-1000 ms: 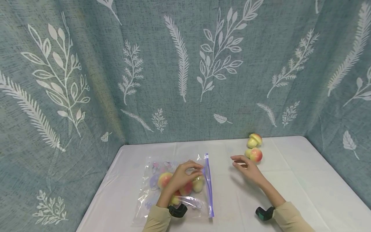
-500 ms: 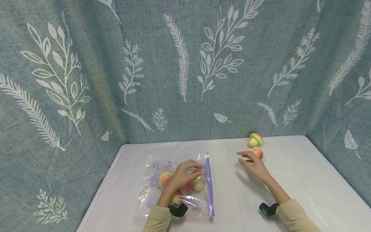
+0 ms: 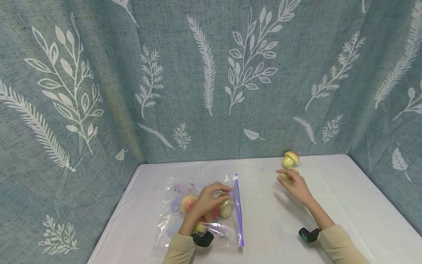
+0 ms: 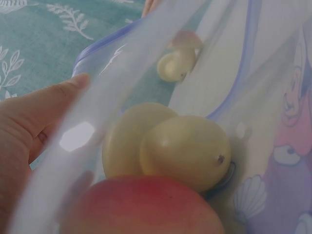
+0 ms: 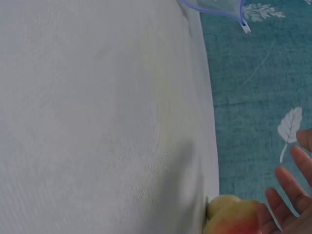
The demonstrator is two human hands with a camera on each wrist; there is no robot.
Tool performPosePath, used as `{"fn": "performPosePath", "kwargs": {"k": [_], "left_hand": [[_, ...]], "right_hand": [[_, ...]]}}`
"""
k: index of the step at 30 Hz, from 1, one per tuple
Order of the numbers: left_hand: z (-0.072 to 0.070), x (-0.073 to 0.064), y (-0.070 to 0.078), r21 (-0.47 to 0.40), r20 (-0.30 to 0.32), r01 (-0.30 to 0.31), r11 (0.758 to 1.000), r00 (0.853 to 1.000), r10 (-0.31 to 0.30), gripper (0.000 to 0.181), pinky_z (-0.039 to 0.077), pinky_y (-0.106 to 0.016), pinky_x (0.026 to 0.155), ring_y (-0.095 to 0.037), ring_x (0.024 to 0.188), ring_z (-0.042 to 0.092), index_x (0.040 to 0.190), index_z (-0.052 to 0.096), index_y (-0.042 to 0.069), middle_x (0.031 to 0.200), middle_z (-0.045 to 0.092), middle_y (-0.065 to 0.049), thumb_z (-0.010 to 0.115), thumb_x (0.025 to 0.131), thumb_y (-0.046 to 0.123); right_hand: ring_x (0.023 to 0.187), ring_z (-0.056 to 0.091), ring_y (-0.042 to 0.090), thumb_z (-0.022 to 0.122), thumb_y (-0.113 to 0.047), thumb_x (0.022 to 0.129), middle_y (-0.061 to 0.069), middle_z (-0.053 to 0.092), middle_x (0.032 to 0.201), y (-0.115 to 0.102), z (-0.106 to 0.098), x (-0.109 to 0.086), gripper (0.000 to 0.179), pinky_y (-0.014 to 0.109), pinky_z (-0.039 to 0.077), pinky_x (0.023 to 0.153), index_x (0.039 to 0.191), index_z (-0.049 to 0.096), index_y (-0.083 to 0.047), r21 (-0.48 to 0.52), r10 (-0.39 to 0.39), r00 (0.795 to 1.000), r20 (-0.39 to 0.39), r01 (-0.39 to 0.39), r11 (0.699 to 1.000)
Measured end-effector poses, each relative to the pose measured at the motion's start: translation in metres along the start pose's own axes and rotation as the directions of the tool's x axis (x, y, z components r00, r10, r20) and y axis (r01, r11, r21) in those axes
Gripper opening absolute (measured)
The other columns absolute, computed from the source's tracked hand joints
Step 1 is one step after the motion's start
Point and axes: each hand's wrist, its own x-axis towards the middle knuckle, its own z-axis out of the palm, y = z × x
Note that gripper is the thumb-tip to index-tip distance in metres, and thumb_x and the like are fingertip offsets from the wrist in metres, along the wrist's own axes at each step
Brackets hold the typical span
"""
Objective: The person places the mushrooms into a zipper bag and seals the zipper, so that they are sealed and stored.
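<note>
The left hand (image 3: 208, 200) pinches the bag (image 3: 240, 225) at its rim, apparently to part its mouth, while the right hand (image 3: 299, 187), fingers apart, is beside the nearer toy mushroom (image 5: 236, 219) on the table (image 3: 343, 209), contact unclear.

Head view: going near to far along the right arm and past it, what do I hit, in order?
Beige fabric sleeve → bare right hand → yellow-and-red mushroom-shaped piece → blue-green fabric curtain with white leaf prints.
</note>
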Motion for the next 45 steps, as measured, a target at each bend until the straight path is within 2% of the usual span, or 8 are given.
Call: {"fn": "performPosePath", "kwargs": {"k": [5, 10, 19, 25, 28, 34, 39, 45], "left_hand": [[0.000, 0.000, -0.001, 0.013, 0.002, 0.010, 1.000, 1.000, -0.010, 0.024, 0.046, -0.027, 0.092, -0.007, 0.095, 0.059, 0.104, 0.070, 0.019, 0.097, 0.068, 0.006, 0.072, 0.081, 0.021], [0.000, 0.001, -0.001, 0.019, 0.004, 0.021, 1.000, 1.000, -0.021, 0.024, 0.046, -0.028, 0.093, -0.007, 0.095, 0.059, 0.104, 0.070, 0.019, 0.097, 0.068, 0.007, 0.072, 0.081, 0.021], [0.000, 0.000, -0.003, 0.005, 0.005, 0.019, 1.000, 1.000, -0.019, 0.025, 0.046, -0.032, 0.093, -0.007, 0.095, 0.059, 0.105, 0.070, 0.017, 0.098, 0.068, 0.005, 0.072, 0.081, 0.023], [0.000, 0.000, -0.002, -0.005, 0.006, 0.023, 1.000, 1.000, -0.023, 0.025, 0.046, -0.037, 0.093, -0.008, 0.096, 0.059, 0.105, 0.069, 0.017, 0.100, 0.069, 0.001, 0.071, 0.081, 0.024], [0.001, -0.001, -0.002, -0.005, 0.004, 0.017, 1.000, 1.000, -0.017, 0.025, 0.047, -0.035, 0.093, -0.008, 0.096, 0.060, 0.105, 0.069, 0.016, 0.100, 0.069, 0.001, 0.071, 0.082, 0.025], [0.001, -0.001, -0.002, 0.002, 0.001, 0.016, 1.000, 1.000, -0.016, 0.024, 0.047, -0.035, 0.093, -0.008, 0.096, 0.060, 0.105, 0.069, 0.017, 0.099, 0.068, 0.005, 0.071, 0.082, 0.023], [0.001, 0.000, -0.002, -0.001, -0.002, 0.024, 1.000, 1.000, -0.024, 0.024, 0.046, -0.034, 0.093, -0.008, 0.096, 0.059, 0.105, 0.070, 0.018, 0.098, 0.068, 0.007, 0.071, 0.081, 0.024], [0.001, 0.000, -0.002, 0.000, -0.002, 0.029, 1.000, 1.000, -0.029, 0.024, 0.045, -0.032, 0.095, -0.008, 0.098, 0.059, 0.104, 0.070, 0.018, 0.098, 0.068, 0.009, 0.072, 0.081, 0.025]], "right_hand": [[0.093, 0.050, 0.008, 0.064, -0.015, 0.088, 0.010, 0.061, 0.110, 0.004, -0.004, 0.001, 0.024, 0.022, 0.043, 0.075, 0.111, 0.063, -0.008, -0.031, -0.012, 0.999, -0.030, 0.011, 0.999], [0.101, 0.052, 0.016, 0.064, -0.014, 0.087, 0.011, 0.061, 0.111, 0.008, -0.007, 0.003, 0.025, 0.029, 0.042, 0.083, 0.111, 0.063, -0.006, -0.043, -0.017, 0.999, -0.036, 0.015, 0.999], [0.099, 0.054, 0.024, 0.066, -0.013, 0.086, 0.013, 0.061, 0.109, 0.015, -0.013, 0.005, 0.027, 0.039, 0.041, 0.086, 0.111, 0.063, -0.005, -0.032, 0.020, 0.998, -0.064, -0.022, 0.999], [0.091, 0.054, 0.021, 0.067, -0.009, 0.085, 0.014, 0.062, 0.102, 0.019, -0.016, 0.005, 0.025, 0.028, 0.041, 0.079, 0.108, 0.064, -0.002, -0.027, -0.012, 0.995, -0.102, 0.009, 1.000], [0.093, 0.053, 0.025, 0.066, -0.008, 0.085, 0.017, 0.062, 0.102, 0.024, -0.018, 0.006, 0.025, 0.033, 0.042, 0.080, 0.108, 0.064, 0.001, -0.028, -0.017, 0.994, -0.111, 0.014, 1.000], [0.112, 0.046, 0.040, 0.065, -0.012, 0.086, 0.022, 0.057, 0.112, 0.031, -0.021, 0.007, 0.027, 0.061, 0.033, 0.094, 0.109, 0.062, 0.003, 0.001, 0.030, 0.994, -0.102, -0.030, 1.000], [0.114, 0.045, 0.040, 0.067, -0.012, 0.085, 0.024, 0.055, 0.115, 0.036, -0.024, 0.006, 0.030, 0.062, 0.032, 0.095, 0.110, 0.061, 0.003, 0.001, 0.049, 0.994, -0.101, -0.049, 0.999], [0.112, 0.044, 0.037, 0.066, -0.014, 0.085, 0.023, 0.052, 0.118, 0.042, -0.025, 0.004, 0.035, 0.054, 0.038, 0.084, 0.116, 0.058, 0.002, -0.022, 0.092, 0.992, -0.081, -0.094, 0.995]]}}
